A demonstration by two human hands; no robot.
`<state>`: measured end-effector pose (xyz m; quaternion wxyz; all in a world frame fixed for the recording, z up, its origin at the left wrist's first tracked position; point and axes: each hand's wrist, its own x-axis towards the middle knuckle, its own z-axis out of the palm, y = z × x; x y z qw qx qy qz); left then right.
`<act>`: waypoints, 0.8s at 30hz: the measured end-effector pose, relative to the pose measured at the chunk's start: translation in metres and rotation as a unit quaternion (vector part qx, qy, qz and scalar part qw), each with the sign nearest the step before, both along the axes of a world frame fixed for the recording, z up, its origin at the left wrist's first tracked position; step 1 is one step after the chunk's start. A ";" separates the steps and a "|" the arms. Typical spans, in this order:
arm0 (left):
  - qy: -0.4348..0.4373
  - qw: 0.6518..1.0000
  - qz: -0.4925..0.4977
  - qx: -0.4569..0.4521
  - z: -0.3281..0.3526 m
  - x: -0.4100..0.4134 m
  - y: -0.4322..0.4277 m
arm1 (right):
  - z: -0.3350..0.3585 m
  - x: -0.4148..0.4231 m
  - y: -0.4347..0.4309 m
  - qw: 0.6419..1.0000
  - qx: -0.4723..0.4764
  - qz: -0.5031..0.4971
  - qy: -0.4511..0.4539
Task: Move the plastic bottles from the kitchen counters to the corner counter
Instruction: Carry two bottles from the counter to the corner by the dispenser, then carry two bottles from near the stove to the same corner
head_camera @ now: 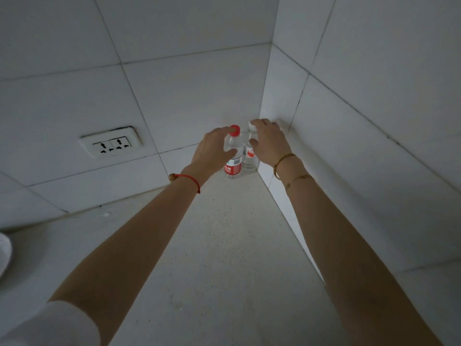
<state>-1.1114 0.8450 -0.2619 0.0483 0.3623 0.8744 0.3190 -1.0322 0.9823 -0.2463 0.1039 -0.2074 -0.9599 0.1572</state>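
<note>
Two clear plastic bottles stand upright, just beside each other, at the far corner of the speckled worktop (224,245) where two tiled walls meet. The left hand (212,151) has its grip curled around the red-capped bottle (233,156); the right hand (268,143) grips the white-capped bottle (249,153). One double wall socket (112,145) sits left of them.
</note>
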 end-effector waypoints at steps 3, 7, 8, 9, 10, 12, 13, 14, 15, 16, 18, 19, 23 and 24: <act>0.005 1.000 0.005 0.011 0.007 0.021 -0.030 | 0.005 0.020 -0.020 1.000 -0.029 0.004 0.009; 0.007 1.000 -0.009 0.000 0.012 0.048 -0.077 | 0.009 0.052 -0.052 0.998 -0.058 0.010 0.026; 0.013 1.000 -0.015 -0.011 0.014 0.053 -0.088 | 0.010 0.060 -0.060 0.997 -0.065 0.009 0.031; 0.019 0.999 -0.020 -0.017 0.015 0.058 -0.100 | 0.011 0.068 -0.068 0.997 -0.072 0.009 0.035; 0.023 0.999 -0.023 -0.017 0.016 0.063 -0.112 | 0.012 0.075 -0.076 0.996 -0.078 0.010 0.038; 0.026 0.999 -0.025 -0.015 0.021 0.074 -0.134 | 0.015 0.089 -0.092 0.995 -0.088 0.015 0.044; 0.026 0.999 -0.024 -0.014 0.024 0.080 -0.145 | 0.017 0.095 -0.100 0.995 -0.089 0.020 0.045; 0.026 0.999 -0.022 -0.010 0.027 0.086 -0.156 | 0.019 0.102 -0.108 0.995 -0.089 0.027 0.048; 0.025 1.000 -0.019 -0.005 0.030 0.093 -0.167 | 0.021 0.109 -0.116 0.994 -0.089 0.035 0.051; 0.025 1.000 -0.015 0.000 0.032 0.100 -0.178 | 0.022 0.116 -0.124 0.994 -0.089 0.041 0.055; 0.030 1.000 -0.009 0.005 0.036 0.114 -0.199 | 0.025 0.128 -0.141 0.993 -0.092 0.048 0.051; 0.033 0.999 -0.009 0.006 0.038 0.121 -0.210 | 0.026 0.133 -0.150 0.993 -0.094 0.051 0.047; 0.039 0.999 0.004 0.000 0.044 0.148 -0.250 | 0.031 0.153 -0.182 0.990 -0.109 0.070 0.046; 0.041 0.999 0.012 -0.002 0.045 0.155 -0.259 | 0.032 0.157 -0.190 0.990 -0.111 0.073 0.047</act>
